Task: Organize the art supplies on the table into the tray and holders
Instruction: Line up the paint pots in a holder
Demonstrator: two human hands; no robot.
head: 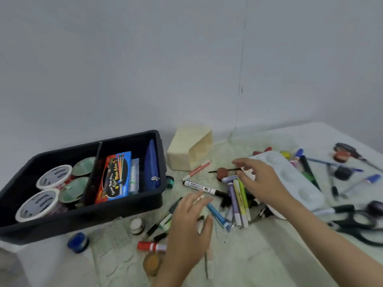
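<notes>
Nearest me, my left hand [189, 222] hovers with fingers spread and loose, holding nothing I can make out. A red marker [152, 246] lies just to its left and a blue pen [217, 217] by its fingertips. Beyond it, my right hand [262, 181] reaches with fingers wide over the pastel markers [238, 201], with the white palette [290, 175] just to its right. Left of both hands stands the black tray [103, 218], and the beige holder [189, 150] is farther off, beyond the fingertips.

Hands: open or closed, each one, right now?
Left hand: open, holding nothing.
Right hand: open by the markers, holding nothing.
</notes>
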